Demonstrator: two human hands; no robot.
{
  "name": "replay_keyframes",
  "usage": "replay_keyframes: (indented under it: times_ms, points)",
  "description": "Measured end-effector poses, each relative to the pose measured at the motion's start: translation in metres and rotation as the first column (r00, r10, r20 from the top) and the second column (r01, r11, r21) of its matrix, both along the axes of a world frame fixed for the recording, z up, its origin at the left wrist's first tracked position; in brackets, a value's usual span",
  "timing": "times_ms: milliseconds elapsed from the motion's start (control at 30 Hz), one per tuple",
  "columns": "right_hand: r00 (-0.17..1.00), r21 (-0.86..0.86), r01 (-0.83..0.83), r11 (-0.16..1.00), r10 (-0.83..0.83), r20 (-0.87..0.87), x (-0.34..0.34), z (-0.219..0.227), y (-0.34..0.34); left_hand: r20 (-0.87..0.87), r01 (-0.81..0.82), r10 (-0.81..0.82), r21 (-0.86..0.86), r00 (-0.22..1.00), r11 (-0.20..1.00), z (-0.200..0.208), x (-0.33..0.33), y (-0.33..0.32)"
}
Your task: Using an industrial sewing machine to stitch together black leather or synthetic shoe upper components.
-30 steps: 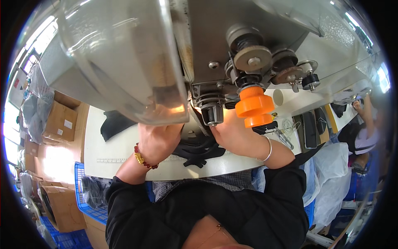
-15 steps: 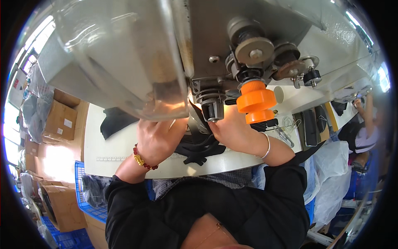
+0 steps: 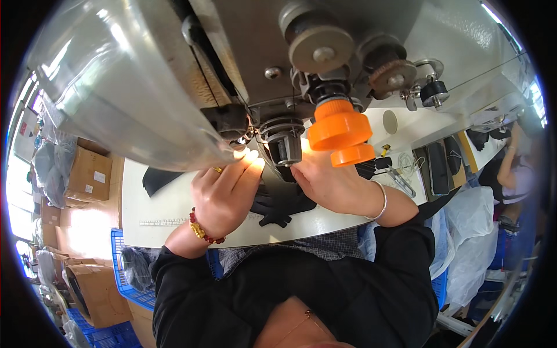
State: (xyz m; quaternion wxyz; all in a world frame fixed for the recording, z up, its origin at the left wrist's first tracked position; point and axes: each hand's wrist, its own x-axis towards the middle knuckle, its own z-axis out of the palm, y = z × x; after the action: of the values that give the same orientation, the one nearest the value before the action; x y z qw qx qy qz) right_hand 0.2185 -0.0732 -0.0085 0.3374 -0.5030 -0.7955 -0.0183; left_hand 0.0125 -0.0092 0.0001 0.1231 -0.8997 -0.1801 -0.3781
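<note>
A black glove (image 3: pixel 271 210) with short finger-like ends lies on the white table under the head of a sewing machine (image 3: pixel 255 35). My left hand (image 3: pixel 223 194), with a red and gold beaded bracelet, has its fingers pressed together at the glove's left side. Its fingertips are lit by the lamp beside the needle area. On the other side my right hand (image 3: pixel 331 182), with a silver bangle, pinches the glove's edge by the thumb. The machine's black thread guide and orange tension knob (image 3: pixel 339 130) partly hide its fingers. The stitching point itself is hidden.
A clear plastic guard (image 3: pixel 127 98) hangs over the left side. More black fabric (image 3: pixel 159 180) and a ruler strip (image 3: pixel 156 223) are on the table. Thread snips (image 3: pixel 400 181) lie at right. Cartons (image 3: pixel 90 174) and a blue basket (image 3: pixel 125 278) stand left. A co-worker (image 3: pixel 513 174) sits far right.
The lens guard has swung up and left in view, exposing the lamp and needle bar. My left fingers have straightened toward the lamp. The glove now lies flatter between my hands.
</note>
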Motion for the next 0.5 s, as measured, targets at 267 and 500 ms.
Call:
replay_keyframes:
  times_ms: [267, 500]
  points:
    - [0.996, 0.041, -0.049, 0.998, 0.052, -0.069, -0.001, -0.002, 0.007, -0.020, -0.015, 0.016, 0.047, 1.000, 0.999, -0.004, -0.001, 0.004]
    - [0.999, 0.093, -0.030, 0.995, 0.031, -0.010, -0.004, -0.016, 0.015, 0.058, -0.059, 0.059, 0.000, 0.997, 0.998, -0.012, -0.001, 0.015]
